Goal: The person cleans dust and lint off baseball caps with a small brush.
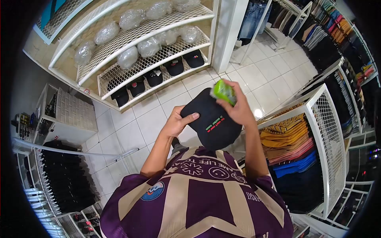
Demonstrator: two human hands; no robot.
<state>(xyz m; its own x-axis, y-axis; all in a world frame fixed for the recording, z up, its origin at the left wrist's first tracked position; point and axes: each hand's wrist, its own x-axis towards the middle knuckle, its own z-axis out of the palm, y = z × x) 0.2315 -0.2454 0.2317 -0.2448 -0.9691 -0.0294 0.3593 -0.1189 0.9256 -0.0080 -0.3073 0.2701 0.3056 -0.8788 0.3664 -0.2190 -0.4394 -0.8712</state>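
Observation:
A black cap with red and green lettering is held up in front of my chest. My left hand grips its brim, the thumb lying on top and the fingers hidden beneath. In my right hand is a bright green brush, pinched between thumb and fingers. The bristle side of the brush is at the cap's upper right edge; whether it touches the fabric is hard to tell.
Mesh shelves hold plastic-wrapped bundles and several black caps. At the right stands a white rack with folded clothes. Black garments hang at the left. Tiled floor lies below.

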